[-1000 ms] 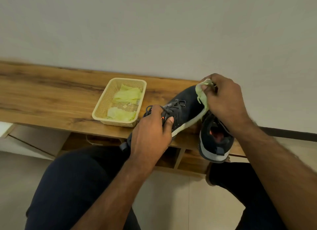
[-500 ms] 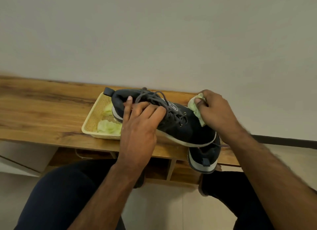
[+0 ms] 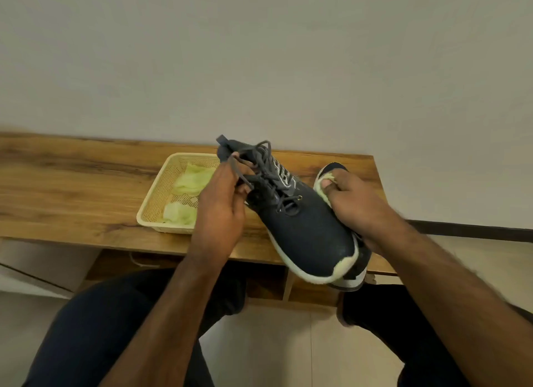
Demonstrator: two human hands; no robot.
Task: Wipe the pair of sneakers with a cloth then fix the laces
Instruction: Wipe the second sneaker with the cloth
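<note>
The dark sneaker (image 3: 305, 228), white-soled, is held above the wooden shelf (image 3: 72, 190), toe toward the person. The left hand (image 3: 222, 207) grips its collar; the right hand (image 3: 357, 202) clutches a pale green cloth (image 3: 324, 189) against its side. The second sneaker (image 3: 331, 167) lies mostly hidden behind. A yellow basket (image 3: 155, 202) with cloths sits left.

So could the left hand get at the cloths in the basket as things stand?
Probably not at once: the left hand grips the sneaker by its heel end. The cloths lie uncovered in the basket beside it.
</note>
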